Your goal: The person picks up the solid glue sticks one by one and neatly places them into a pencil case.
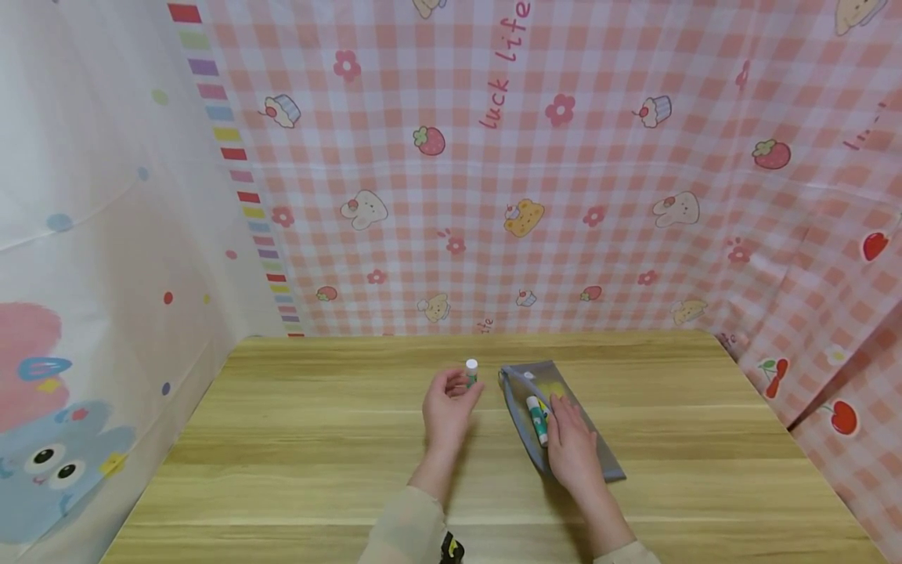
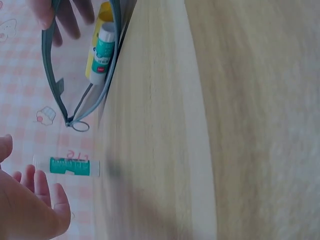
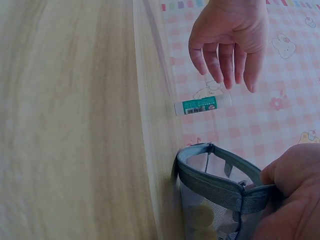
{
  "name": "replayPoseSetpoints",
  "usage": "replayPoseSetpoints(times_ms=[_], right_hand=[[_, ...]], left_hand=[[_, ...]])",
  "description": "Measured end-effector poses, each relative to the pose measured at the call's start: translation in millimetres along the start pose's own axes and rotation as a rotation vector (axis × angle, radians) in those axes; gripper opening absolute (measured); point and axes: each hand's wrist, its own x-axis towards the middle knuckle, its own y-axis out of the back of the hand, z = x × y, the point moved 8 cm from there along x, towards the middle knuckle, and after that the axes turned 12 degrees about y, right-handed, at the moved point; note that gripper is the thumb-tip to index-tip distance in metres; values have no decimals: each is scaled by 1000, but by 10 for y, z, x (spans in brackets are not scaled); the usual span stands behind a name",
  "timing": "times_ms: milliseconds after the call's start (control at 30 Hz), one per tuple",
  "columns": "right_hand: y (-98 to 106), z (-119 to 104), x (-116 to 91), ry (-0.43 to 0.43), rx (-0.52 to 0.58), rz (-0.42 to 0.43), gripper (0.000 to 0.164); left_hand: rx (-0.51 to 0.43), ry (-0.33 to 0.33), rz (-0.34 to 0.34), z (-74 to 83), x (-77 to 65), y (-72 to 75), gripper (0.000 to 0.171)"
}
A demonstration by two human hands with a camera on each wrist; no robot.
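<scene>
A glue stick [image 1: 471,366] with a green label and white cap stands upright on the table. My left hand [image 1: 448,409] is beside it, fingers loosely bent; the left wrist view shows a gap between fingers and stick. To the right lies a grey mesh zip pouch [image 3: 210,187], its mouth held apart. My right hand [image 1: 574,448] pinches the pouch's rim, with the thumb on one side and fingers on the other. Within the pouch are a second glue stick [image 2: 102,54] and something yellow [image 2: 105,12], partly hidden by it.
The wood-grain table [image 1: 303,439] extends around both hands. Behind it hangs a pink checked curtain [image 1: 395,258], and a white printed cloth [image 1: 141,251] hangs at the left. A small black and yellow item [image 1: 452,547] shows by the left sleeve.
</scene>
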Motion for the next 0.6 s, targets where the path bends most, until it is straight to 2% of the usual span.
replayPoseSetpoints(times_ms=[200,400,600], right_hand=[[4,1,0,-7,0,-7,43],[5,-1,4,-4,4,-2,43],[3,2,4,1,3,9,43]], left_hand=[[19,-7,18,17,40,63,45],[6,-6,5,4,89,87,62],[4,-14,-17,-18,145,83,65]])
